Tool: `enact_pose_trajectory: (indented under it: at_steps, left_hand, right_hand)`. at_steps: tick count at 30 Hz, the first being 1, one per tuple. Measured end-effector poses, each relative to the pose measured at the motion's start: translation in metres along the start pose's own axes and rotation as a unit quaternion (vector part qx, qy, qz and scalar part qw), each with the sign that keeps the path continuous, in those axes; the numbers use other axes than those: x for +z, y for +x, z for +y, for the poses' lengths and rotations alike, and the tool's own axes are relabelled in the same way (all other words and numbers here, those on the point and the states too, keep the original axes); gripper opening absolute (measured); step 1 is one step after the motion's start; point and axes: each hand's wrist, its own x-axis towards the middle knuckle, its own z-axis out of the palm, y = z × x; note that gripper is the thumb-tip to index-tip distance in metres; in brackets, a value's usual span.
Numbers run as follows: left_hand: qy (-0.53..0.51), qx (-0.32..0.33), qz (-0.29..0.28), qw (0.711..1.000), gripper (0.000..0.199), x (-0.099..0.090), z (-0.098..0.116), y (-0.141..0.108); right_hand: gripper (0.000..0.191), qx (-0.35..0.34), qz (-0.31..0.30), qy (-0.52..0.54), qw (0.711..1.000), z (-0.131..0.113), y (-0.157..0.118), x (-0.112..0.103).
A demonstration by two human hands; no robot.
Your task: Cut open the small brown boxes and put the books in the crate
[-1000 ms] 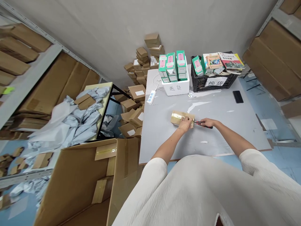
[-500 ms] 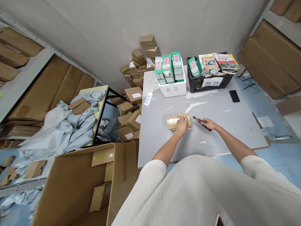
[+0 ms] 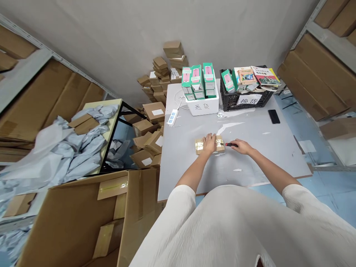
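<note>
A small cardboard box [image 3: 199, 146] sealed with shiny tape lies on the grey table [image 3: 189, 174]. My left hand [image 3: 209, 144] is closed over its middle, holding it against the tabletop, with fingers reaching towards the far edge. In my right hand [image 3: 241, 146] is a red and black utility knife [image 3: 231, 144], gripped by its handle. The knife points left, its tip at the taped right end of the box. Whether the blade has gone through the tape is too small to tell.
Behind the box stand a white bin [image 3: 204, 107] of green-and-pink boxes and a black crate [image 3: 236, 103] with books. A power strip [image 3: 172, 117] and a phone [image 3: 274, 116] lie on the table. A large open carton [image 3: 141, 200] stands left, near piled parcels [image 3: 151, 128].
My right hand has moved left, bringing the knife from beside the box to its taped right end. My left hand has shifted slightly left and farther over the box.
</note>
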Motion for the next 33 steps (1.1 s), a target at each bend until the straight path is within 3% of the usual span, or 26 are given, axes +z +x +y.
enact_pose_trajectory:
  at_steps: [5,11,25,29,33]
  left_hand:
    - [0.016,0.008,-0.040,0.999,0.073,-0.002,0.000,0.008]
    - [0.031,0.022,-0.042,0.998,0.057,-0.001,0.004,0.006]
    - [-0.003,0.012,-0.010,1.000,0.063,0.013,0.006,-0.006]
    - [-0.005,0.011,0.003,1.000,0.062,0.014,0.004,-0.010]
    - [-0.004,0.024,0.006,1.000,0.062,0.018,0.000,-0.016]
  right_hand:
    - [0.041,-0.002,-0.007,-0.087,0.996,-0.005,0.002,0.000]
    - [0.040,0.009,-0.011,-0.117,0.993,-0.008,0.008,-0.003]
    - [0.042,0.038,0.035,-0.033,0.998,-0.011,0.004,0.016]
    - [0.043,0.021,0.058,-0.008,0.998,0.000,0.002,0.023]
    - [0.045,0.076,0.135,0.021,0.988,0.030,-0.009,0.016]
